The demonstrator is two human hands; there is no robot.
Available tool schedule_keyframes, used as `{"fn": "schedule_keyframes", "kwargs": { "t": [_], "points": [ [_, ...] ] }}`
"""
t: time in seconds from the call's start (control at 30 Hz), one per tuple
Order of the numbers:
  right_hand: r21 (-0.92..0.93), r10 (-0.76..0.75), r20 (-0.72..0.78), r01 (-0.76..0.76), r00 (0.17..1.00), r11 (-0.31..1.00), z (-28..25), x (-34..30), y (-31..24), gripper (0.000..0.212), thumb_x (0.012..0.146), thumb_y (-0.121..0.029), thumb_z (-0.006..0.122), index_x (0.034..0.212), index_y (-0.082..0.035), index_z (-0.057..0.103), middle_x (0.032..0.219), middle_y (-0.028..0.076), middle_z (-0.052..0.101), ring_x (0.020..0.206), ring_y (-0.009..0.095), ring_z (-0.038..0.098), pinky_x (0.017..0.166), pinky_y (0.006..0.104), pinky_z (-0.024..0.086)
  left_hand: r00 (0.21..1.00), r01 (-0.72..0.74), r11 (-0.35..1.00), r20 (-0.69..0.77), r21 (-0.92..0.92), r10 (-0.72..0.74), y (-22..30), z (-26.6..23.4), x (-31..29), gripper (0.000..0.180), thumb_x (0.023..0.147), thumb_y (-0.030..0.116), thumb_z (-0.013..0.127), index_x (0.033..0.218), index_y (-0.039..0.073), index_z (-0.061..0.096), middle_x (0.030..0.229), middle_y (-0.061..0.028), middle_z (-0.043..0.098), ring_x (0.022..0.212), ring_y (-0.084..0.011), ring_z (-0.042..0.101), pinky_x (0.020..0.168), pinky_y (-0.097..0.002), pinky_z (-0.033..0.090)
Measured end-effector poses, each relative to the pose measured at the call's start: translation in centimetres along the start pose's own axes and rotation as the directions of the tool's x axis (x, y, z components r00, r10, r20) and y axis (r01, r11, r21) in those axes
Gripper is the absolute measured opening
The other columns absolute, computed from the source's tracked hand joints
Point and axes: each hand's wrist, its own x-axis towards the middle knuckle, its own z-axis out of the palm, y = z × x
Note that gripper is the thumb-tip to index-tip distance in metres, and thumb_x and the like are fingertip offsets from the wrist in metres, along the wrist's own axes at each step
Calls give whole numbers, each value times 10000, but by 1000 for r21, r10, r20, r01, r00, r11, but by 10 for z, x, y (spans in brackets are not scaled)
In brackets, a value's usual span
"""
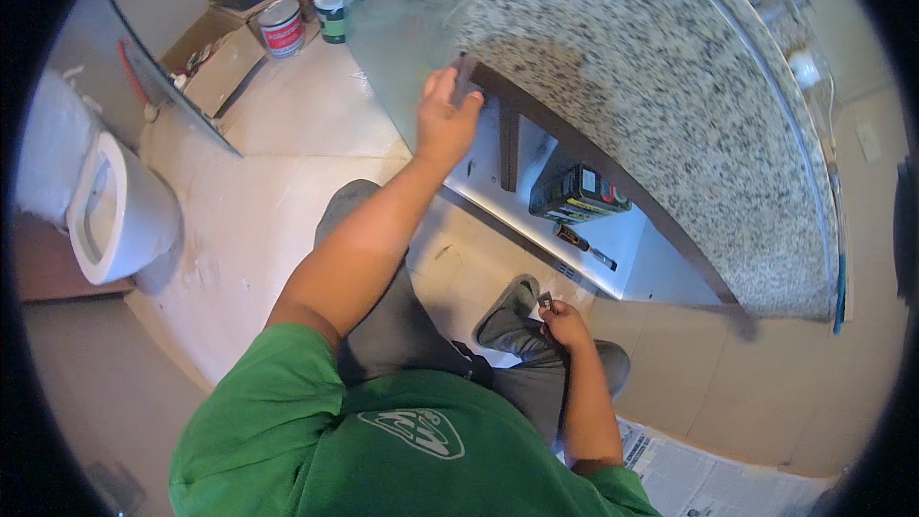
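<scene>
My left hand reaches up to the near left corner of a speckled granite countertop. Its fingers are closed round a dark brown piece there; I cannot tell whether this is loose or the end of the brown strip under the stone. Low on the right, by my knee, my right hand pinches a small dark flat object with pale marks. Below the counter, the open cabinet holds a black box-like container and a hand tool with a black and orange handle.
A glass panel stands beside the counter's left end. Paint cans and cardboard lie at the back left, near another glass edge. A toilet is at the left. Newspaper covers floor at the lower right.
</scene>
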Motion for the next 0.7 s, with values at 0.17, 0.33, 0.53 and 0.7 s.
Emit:
{"fn": "schedule_keyframes", "kwargs": {
  "t": [0.17,0.33,0.53,0.7],
  "points": [
    [215,106,43,-113,993,970,5,-1,-11,171,959,-215,635,921,-50,610,685,48,603,557,175,583,515,331,439,999,46,999,-12,4,-46,2,-2,-6,503,841,177,675,1272,-52,554,1353,-243,528,1265,-404,507,1078,-407,406],
    [264,89,-82,-65,993,962,1,-3,-13,118,946,-152,633,964,-36,616,705,29,575,576,128,564,495,318,441,1000,5,1000,26,-15,-5,15,-6,-16,473,839,179,673,1257,-14,570,1320,-222,548,1264,-400,501,1078,-452,402],
    [-319,-335,-428,207,839,925,-73,12,-8,132,812,-22,606,944,-35,611,742,98,616,683,237,602,627,367,477,960,-116,992,251,-57,127,31,-18,-33,375,872,219,649,1185,17,611,1189,-199,606,1151,-408,556,987,-450,459],
    [-577,-227,-513,-136,828,805,-130,-8,23,213,725,53,502,906,-24,584,829,225,656,782,379,645,708,428,493,597,28,999,800,43,-51,41,-27,-37,378,879,313,634,1122,24,642,1066,-194,645,1033,-409,623,887,-503,503]
  ]
}}
